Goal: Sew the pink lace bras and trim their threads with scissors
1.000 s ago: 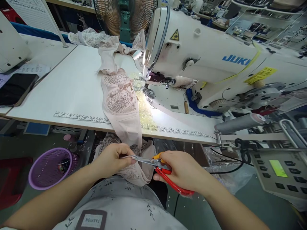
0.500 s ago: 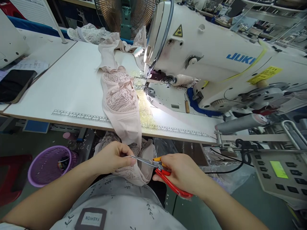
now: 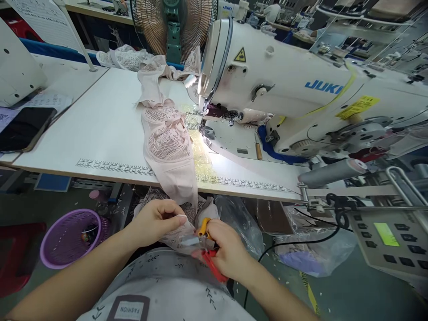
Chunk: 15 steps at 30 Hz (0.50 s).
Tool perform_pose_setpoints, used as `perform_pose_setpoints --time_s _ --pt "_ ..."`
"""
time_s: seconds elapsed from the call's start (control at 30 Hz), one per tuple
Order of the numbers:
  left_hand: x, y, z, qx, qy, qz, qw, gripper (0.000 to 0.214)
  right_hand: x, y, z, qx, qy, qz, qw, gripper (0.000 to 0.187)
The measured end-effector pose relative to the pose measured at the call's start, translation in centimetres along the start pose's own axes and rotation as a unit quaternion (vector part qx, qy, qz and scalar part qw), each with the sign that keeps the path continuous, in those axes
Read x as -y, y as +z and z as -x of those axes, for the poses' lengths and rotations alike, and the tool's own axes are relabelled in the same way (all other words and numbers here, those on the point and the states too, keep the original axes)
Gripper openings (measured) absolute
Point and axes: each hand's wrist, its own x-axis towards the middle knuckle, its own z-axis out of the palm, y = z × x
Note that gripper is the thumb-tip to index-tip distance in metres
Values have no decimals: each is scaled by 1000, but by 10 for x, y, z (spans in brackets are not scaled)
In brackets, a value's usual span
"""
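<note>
My left hand (image 3: 160, 223) pinches the edge of a pale pink lace bra between thumb and forefinger, just above my lap. Closed round the handles of scissors (image 3: 210, 264), one orange and one red, is my right hand (image 3: 230, 249). The blades are smeared by motion and lie close below my left fingertips; whether they touch the fabric I cannot tell. More pale pink lace bras (image 3: 169, 142) run in a chain over the white table (image 3: 107, 129) and hang past its front edge towards my hands.
A JUKI sewing machine (image 3: 267, 67) stands at the right of the table, its lamp lit. Behind is a fan (image 3: 173, 31). A phone (image 3: 26, 127) lies at left. A purple basket (image 3: 67, 263) is on the floor. A control panel (image 3: 388, 240) juts out at right.
My right hand has drawn the scissors down and slightly left, turning them, and the blade tips have left the left thumb. The left hand keeps its pinch. The view has tilted up slightly.
</note>
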Motion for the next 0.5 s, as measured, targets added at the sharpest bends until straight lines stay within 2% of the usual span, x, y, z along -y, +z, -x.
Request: perform_pose_setpoints --time_s 0.07,0.1,0.2,0.3,0.43,0.47,0.5 --pt "1 -1 3 -14 19 -13 1000 25 -1 12 3 -18 -17 24 999 9" --pt "1 -2 4 -21 29 -20 999 25 -2 17 4 -32 -20 36 999 6" --pt "3 -3 8 -36 59 -35 997 25 -6 26 8 -79 -17 76 994 14" --pt "7 -5 12 -48 73 -38 995 26 -6 36 10 -101 -15 105 989 15" --pt "21 -16 17 -65 73 -75 992 24 3 43 6 -81 -3 86 993 20" --pt "25 -21 19 -54 75 -83 992 26 8 41 4 -66 2 54 996 22" --pt "30 -26 22 -32 76 -83 993 37 14 37 1 -46 4 13 999 24"
